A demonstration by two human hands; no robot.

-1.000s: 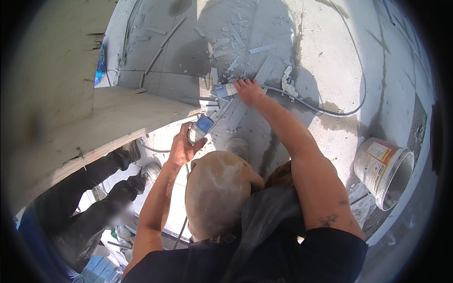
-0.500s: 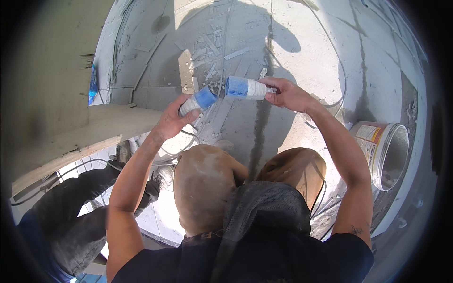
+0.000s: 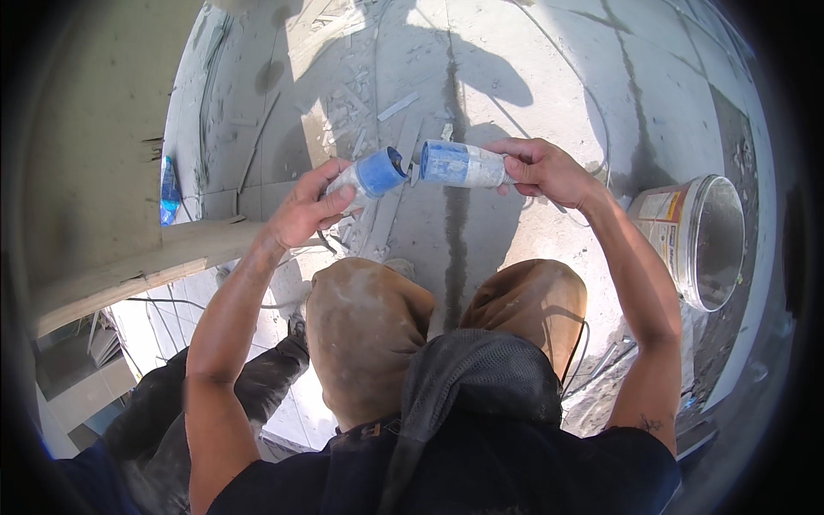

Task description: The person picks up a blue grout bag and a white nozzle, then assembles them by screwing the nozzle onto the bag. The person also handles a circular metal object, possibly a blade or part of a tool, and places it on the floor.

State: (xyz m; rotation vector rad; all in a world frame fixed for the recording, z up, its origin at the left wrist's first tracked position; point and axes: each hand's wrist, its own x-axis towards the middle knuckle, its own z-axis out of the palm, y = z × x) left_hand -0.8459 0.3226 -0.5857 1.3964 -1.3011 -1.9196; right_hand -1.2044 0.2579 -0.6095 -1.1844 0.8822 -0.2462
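In front of my knees, my left hand (image 3: 311, 208) is wrapped round the pale rear part of a blue-and-white industrial power connector (image 3: 379, 173). A dark cable hangs below that hand. My right hand (image 3: 548, 176) grips the rear of a second, longer connector (image 3: 455, 163), also blue and white and dusty. The two blue ends face each other with a narrow gap between them, not touching. The left connector's open round mouth shows, with something dark inside it. A cable runs out below my right hand.
A bucket (image 3: 717, 245) lies tipped on the right. On the left stands a large wooden panel (image 3: 94, 137) with a board edge, and a blue bottle (image 3: 169, 190) beside it. Broken strips (image 3: 399, 106) litter the pale floor. Another person's dark-trousered legs (image 3: 266, 378) are at lower left.
Both connectors have come closer together, and the left one has turned more level. My view has shifted slightly. The other person's legs have moved at lower left.
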